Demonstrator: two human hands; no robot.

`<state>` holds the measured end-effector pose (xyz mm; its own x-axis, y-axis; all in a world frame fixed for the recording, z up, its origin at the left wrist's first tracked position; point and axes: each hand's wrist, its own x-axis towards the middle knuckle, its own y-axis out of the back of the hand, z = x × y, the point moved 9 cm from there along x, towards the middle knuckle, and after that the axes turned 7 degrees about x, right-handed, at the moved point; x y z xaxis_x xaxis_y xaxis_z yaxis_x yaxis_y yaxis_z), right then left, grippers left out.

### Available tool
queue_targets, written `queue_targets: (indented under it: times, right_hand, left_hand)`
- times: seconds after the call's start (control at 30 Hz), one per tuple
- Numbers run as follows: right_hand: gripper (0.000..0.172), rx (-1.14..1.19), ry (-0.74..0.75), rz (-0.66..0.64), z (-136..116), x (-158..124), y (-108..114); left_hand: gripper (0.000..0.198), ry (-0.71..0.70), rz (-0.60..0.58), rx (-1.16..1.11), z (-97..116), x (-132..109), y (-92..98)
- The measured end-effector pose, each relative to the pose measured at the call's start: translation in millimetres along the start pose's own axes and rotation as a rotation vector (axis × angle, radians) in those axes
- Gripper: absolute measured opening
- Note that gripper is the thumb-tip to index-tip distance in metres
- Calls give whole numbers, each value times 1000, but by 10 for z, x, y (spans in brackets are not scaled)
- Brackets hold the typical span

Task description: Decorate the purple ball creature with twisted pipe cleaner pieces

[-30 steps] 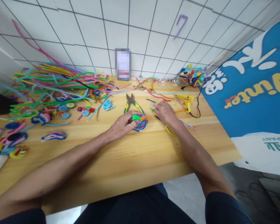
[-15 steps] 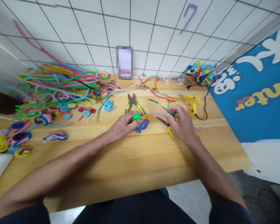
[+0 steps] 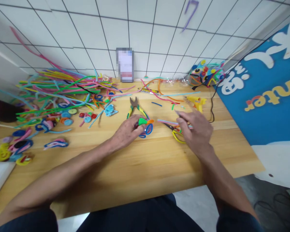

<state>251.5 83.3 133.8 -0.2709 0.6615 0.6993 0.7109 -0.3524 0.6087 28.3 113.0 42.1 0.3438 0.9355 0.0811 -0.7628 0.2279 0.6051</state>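
Observation:
My left hand (image 3: 129,131) is closed around a small pipe-cleaner craft figure (image 3: 148,129) with a green piece, an orange piece, a blue ring and a purple body. Its fingers cover part of the figure. My right hand (image 3: 195,130) is pinched around a thin grey pointed tool (image 3: 177,112), whose kind I cannot make out. Beneath that hand lie yellow-handled scissors (image 3: 177,136), partly covered, and pink and light-blue pipe-cleaner pieces (image 3: 165,121). Just behind my left hand, pliers (image 3: 134,103) with green and yellow grips rest with their jaws apart.
A yellow glue gun (image 3: 197,102) with a black cord lies at the right. Pipe cleaners (image 3: 60,84) are heaped at the back left, with finished craft pieces (image 3: 55,144) in front. A phone (image 3: 125,66) leans on the tiled wall. A decorated clear container (image 3: 206,74) is at the back right.
My right hand has moved right and slightly nearer to me, over the scissors and pipe-cleaner pieces, covering more of the glue gun. My left hand keeps its hold on the figure. The view has shifted slightly.

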Motion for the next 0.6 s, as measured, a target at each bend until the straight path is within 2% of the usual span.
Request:
queue_targets:
  times: [0.1, 0.2, 0.33, 0.43, 0.5, 0.6]
  right_hand:
    - [26, 52, 24, -150, -196, -140, -271]
    - [24, 86, 29, -154, -187, -182, -421]
    - [16, 55, -135, -29, 250, -54, -320]
    - [16, 106, -298, 2, 551, 25, -193]
    - [17, 154, -375, 9, 590, 22, -127]
    - [19, 193, -407, -36, 383, -61, -137]
  left_hand:
    - [32, -15, 35, 28, 38, -31, 21]
    - [33, -20, 40, 36, 45, -52, 32]
    - [34, -3, 33, 52, 11, -52, 44]
    - [35, 10, 24, 62, -18, -45, 44]
    - [35, 15, 18, 53, -28, -44, 37]
    - [36, 3, 24, 38, -14, -50, 31]
